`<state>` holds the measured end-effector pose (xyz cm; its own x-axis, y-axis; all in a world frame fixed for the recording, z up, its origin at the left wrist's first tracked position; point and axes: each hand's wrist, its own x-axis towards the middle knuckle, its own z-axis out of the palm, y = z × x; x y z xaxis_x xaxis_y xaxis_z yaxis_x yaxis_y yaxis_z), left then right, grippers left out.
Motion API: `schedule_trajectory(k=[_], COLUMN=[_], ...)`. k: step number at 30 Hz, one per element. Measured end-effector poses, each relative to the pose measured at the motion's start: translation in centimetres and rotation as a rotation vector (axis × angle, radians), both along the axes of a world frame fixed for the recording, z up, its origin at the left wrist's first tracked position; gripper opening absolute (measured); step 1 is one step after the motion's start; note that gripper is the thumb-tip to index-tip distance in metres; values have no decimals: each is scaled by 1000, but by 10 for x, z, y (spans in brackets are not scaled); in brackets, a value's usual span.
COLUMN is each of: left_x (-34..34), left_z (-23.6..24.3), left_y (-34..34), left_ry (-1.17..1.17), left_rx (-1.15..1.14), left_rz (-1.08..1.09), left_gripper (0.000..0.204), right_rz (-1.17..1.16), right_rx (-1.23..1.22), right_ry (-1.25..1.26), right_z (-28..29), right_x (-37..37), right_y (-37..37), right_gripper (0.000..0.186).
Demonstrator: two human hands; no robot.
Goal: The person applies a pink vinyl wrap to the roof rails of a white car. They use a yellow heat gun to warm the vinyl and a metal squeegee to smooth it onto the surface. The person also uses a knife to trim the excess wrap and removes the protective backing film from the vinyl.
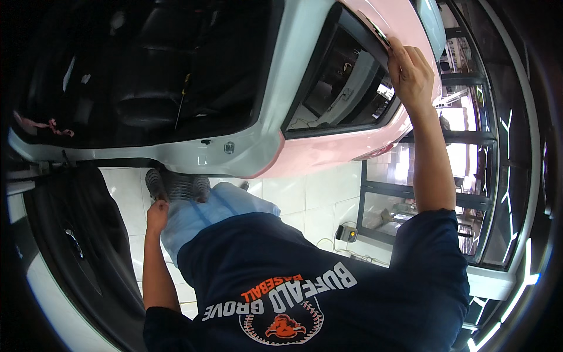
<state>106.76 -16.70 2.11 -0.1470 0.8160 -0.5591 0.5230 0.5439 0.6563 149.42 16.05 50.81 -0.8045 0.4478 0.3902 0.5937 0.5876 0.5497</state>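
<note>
My right hand [413, 76] is raised to the roof edge of a pink and white car [328, 149], just above its small rear side window [343, 82]. Its fingers are curled and pressed together at the end of a thin dark and pale strip [377, 30] along that edge. Whether they grip the strip or only press on it is hidden. My left hand [157, 216] hangs low at my side, near my shoes, with its fingers curled in. What it holds, if anything, cannot be made out.
An open car door [82, 246] stands at left. On the dark seat lies a long thin tool with a yellow and black handle [186, 85]. Pink scraps [50, 124] sit by the sill. A small dark device [347, 233] with a yellow cord is on the tiled floor, near framed windows.
</note>
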Motion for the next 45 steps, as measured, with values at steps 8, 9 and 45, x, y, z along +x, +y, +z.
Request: schedule_trajectory(k=[8,9,45], left_x=[-4,-5,-46], left_z=[9,6,-16], left_y=[11,11,-16], left_ry=[-22,-7,117], left_rx=[-98,-108,-70], left_rz=[-15,-29,-377], left_gripper=[32,32,20], right_rz=[-12,-20,-232], right_rx=[48,55,84], right_ry=[-10,-7,61], right_z=[-4,-5,-20], right_x=[40,45,144], right_y=[4,3,-21], right_gripper=[49,49,33])
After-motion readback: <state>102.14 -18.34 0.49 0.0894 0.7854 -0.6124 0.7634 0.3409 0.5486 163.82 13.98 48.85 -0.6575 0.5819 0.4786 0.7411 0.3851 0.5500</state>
